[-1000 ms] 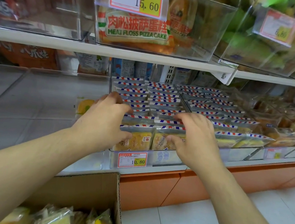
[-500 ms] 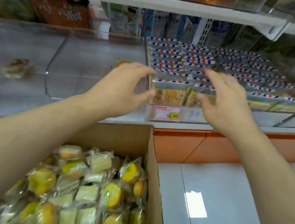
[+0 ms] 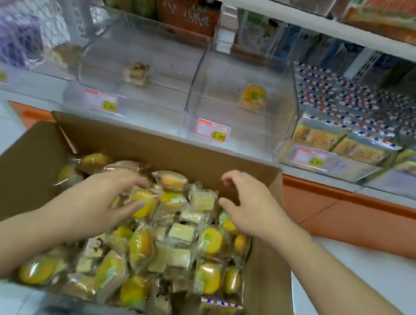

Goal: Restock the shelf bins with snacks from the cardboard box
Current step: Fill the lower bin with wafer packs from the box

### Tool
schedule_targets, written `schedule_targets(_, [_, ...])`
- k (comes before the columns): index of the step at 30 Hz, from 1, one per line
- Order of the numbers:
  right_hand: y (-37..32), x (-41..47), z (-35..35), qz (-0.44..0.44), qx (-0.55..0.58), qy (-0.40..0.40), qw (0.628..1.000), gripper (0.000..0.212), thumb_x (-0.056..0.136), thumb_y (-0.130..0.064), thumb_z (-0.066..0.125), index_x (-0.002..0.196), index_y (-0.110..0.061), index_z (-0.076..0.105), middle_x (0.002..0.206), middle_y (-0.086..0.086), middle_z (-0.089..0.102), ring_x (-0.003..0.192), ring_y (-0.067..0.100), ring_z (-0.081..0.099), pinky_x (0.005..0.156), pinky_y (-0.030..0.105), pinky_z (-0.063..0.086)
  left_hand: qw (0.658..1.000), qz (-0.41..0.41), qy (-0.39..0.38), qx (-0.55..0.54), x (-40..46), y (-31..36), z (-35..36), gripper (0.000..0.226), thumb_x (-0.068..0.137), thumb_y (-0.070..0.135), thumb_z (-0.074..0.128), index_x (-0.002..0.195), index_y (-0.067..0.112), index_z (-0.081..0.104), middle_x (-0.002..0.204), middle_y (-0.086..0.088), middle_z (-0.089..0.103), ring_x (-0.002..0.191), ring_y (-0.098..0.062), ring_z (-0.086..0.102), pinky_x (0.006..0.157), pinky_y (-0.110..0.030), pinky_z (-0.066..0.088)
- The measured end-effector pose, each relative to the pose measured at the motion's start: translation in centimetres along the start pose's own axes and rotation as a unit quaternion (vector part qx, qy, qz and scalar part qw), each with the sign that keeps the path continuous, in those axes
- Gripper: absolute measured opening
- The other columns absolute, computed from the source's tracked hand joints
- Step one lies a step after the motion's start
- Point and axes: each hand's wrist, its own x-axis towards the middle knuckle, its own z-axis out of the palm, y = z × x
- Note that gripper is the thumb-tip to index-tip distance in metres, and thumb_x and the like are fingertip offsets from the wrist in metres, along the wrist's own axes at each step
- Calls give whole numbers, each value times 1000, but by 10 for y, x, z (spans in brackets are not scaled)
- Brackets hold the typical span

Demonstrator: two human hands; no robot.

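Under the fingers: cardboard box [image 3: 267,286], filled with wrapped snacks [image 3: 177,233].
Left hand [image 3: 99,200]: fingers spread, thumb laid on a yellow cake [image 3: 145,206], nothing gripped.
Right hand [image 3: 250,206]: curled loosely, held empty.
Beyond the fingertips: shelf bins [image 3: 241,63].

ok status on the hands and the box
Left hand closing on a yellow cake. Right hand open over cardboard box. Nothing blocking.

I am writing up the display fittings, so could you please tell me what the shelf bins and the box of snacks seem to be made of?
The shelf bins look like clear, glossy rigid plastic, likely acrylic: the shelf shows through their walls. The box looks like plain brown matte cardboard, with folded flaps.
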Motion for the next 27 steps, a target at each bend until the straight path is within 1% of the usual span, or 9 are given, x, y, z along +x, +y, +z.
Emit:
schedule_targets(2, [2,7,35,36,-16,-87,995,48,96,-37,73,137,-22,54,128,-3,59,120,20,60,99,30,49,1000,-11,-28,2,-13,-16,-1,38,97,56,61,133,43,61,130,27,60,103,17,56,90,-10,44])
schedule_targets(4, [8,13,71,73,-23,-165,983,65,95,-43,75,150,-21,49,145,0,56,133,23,55,107,33,48,999,-9,-47,2,-14,-26,-1,41,98,56,61,136,43,60,132,27,59,92,23,51,81,-4,38])
schedule_targets(7, [24,20,119,131,-33,-207,969,90,93,-54,75,164,-20,32,167,2,37,153,25,34,124,38,35,998,7,-57,13,-3,-33,1,41,99,56,59,138,43,58,134,27,58,113,12,52,92,-11,39])
schedule_targets(11, [55,29,162,198,-124,-207,950,97,86,-68,74,161,-19,37,166,5,28,153,34,22,125,45,28,996,20,-89,9,13,-40,1,43,97,63,54,137,50,52,135,33,51,126,7,48,107,-18,42])
schedule_targets(15, [66,31,172,212,-127,-186,951,75,74,-70,81,135,-37,54,140,-3,41,134,27,32,112,43,36,996,18,-86,-5,33,-44,-3,38,99,62,49,135,49,53,131,33,50,125,7,48,106,-20,44])
schedule_targets(18, [52,30,154,181,-125,-194,956,65,72,-71,81,118,-39,48,123,-8,56,123,23,46,100,40,37,994,4,-100,-33,47,-42,-5,35,99,61,51,130,47,58,130,32,53,118,6,51,102,-19,44])
schedule_targets(23, [9,32,82,140,-5,-147,979,71,62,-75,86,114,-42,50,112,-18,58,105,10,57,89,38,54,991,-10,-124,-55,53,-30,-9,29,98,61,56,120,44,63,110,28,64,85,13,57,75,-16,45])
schedule_targets(25, [-17,30,51,99,45,-89,990,70,59,-71,90,112,-42,53,109,-18,62,103,5,58,92,35,53,990,-26,-89,-108,52,-22,-12,28,94,62,62,113,41,65,99,24,69,86,12,63,78,-20,53])
schedule_targets(27, [-51,24,24,49,74,-27,996,69,59,-64,93,112,-39,57,107,-17,65,103,4,60,92,32,52,978,-60,-63,-189,50,-11,-22,41,86,67,70,113,38,66,97,21,73,91,4,69,87,-31,59])
